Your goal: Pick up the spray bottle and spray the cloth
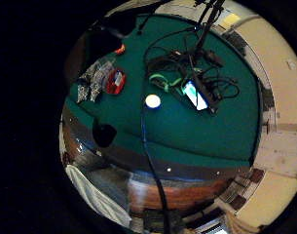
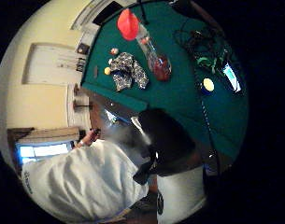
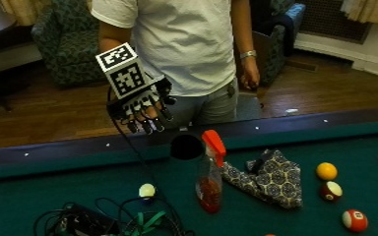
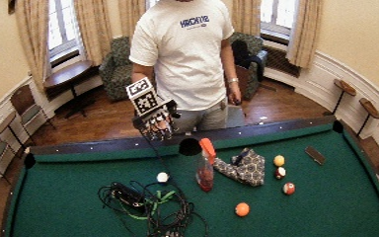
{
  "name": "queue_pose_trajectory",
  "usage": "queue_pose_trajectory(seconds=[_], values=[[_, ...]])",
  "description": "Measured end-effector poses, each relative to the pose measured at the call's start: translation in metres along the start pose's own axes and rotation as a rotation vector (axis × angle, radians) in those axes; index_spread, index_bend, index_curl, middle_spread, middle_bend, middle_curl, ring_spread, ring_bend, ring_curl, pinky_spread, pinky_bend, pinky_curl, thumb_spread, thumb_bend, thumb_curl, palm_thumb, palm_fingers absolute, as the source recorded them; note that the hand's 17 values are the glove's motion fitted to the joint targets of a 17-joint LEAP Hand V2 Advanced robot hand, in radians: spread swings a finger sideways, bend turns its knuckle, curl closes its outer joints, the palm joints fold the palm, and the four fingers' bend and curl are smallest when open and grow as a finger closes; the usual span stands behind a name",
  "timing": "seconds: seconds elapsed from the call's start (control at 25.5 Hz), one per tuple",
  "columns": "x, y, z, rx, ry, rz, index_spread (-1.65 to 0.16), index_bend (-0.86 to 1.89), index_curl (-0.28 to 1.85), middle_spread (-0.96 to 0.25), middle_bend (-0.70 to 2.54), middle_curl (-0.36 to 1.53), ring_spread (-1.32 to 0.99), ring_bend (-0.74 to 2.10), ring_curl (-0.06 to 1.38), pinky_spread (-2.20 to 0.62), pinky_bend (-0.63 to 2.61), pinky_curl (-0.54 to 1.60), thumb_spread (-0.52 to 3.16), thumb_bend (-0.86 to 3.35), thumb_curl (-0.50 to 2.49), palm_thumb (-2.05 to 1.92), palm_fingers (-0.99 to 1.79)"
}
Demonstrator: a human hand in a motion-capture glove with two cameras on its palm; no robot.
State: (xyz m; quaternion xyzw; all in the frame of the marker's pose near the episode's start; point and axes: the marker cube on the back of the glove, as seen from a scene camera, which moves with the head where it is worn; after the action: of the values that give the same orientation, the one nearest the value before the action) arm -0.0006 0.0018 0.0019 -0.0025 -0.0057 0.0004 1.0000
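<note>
A clear spray bottle (image 3: pixel 209 182) with a red-orange trigger head and red liquid at its base stands upright on the green felt of a pool table (image 3: pixel 18 196). Right beside it lies a crumpled patterned cloth (image 3: pixel 269 178). My gloved right hand (image 3: pixel 143 107) hangs above the near rail, up and to the left of the bottle, fingers pointing down and relaxed, holding nothing. In the thumb side palm view the bottle (image 2: pixel 151 51) and the cloth (image 2: pixel 127 70) lie together on the felt. The little finger side palm view shows the bottle (image 1: pixel 116 81) and cloth (image 1: pixel 93 78) small.
A tangle of black cables with a green strap (image 3: pixel 110 223) lies on the felt left of the bottle, with a white ball (image 3: pixel 147 190) near it. Several billiard balls (image 3: pixel 327 171) sit right of the cloth. A side pocket (image 3: pixel 187 146) opens in the rail behind the bottle.
</note>
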Motion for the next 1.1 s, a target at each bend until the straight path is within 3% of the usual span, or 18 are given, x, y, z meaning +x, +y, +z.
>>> queue_pose_trajectory(seconds=[0.43,0.78,1.1], values=[[-0.008,0.007,0.010,-0.016,-0.036,-0.013,-0.36,0.17,0.17,-0.06,0.22,0.16,-0.03,0.31,0.16,0.19,0.42,0.21,0.89,0.18,0.13,0.37,0.47],[-0.001,0.002,0.022,-0.012,-0.065,0.007,-0.39,0.15,0.21,-0.06,0.20,0.22,-0.04,0.31,0.20,0.22,0.41,0.24,1.05,0.13,0.17,0.39,0.46],[0.003,-0.001,0.039,0.034,-0.259,0.009,-0.40,0.16,0.24,-0.07,0.20,0.25,-0.06,0.33,0.23,0.22,0.33,0.25,1.10,0.10,0.20,0.44,0.44]])
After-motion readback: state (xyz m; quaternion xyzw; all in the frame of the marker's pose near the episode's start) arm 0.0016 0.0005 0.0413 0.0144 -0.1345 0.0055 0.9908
